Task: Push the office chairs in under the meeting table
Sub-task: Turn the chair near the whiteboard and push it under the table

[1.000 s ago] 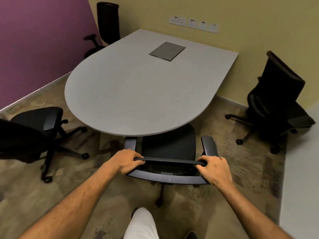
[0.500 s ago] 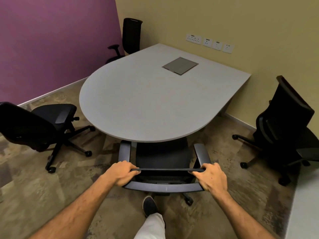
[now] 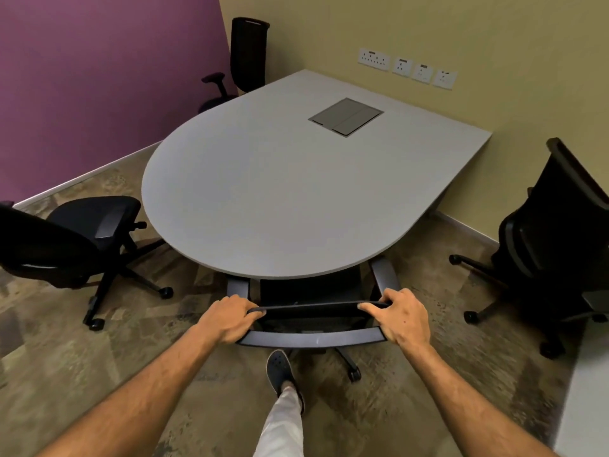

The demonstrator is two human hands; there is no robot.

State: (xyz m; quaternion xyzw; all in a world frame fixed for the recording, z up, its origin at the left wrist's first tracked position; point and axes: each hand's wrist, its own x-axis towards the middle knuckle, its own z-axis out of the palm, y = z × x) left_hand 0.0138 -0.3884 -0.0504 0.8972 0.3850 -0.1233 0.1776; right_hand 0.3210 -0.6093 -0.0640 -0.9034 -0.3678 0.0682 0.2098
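A black office chair [image 3: 313, 338] stands in front of me at the rounded near end of the grey meeting table [image 3: 280, 199]. Its seat and most of both armrests lie under the tabletop. My left hand [image 3: 227, 316] grips the left end of the backrest's top edge, and my right hand [image 3: 400, 313] grips the right end. A second black chair [image 3: 66, 239] stands off the table's left side, its back toward me. A third chair [image 3: 557, 239] stands away from the table on the right. A fourth chair [image 3: 245, 54] sits in the far corner behind the table.
A purple wall runs along the left and a yellow wall with sockets [image 3: 407, 67] along the back. A metal cable hatch [image 3: 346, 116] is set in the tabletop. My foot in a dark shoe [image 3: 280, 371] is planted just behind the chair's base on patterned carpet.
The chair between my hands has rolled farther under the table; less of its seat and armrests shows. I have stepped forward, one foot now behind the chair base.
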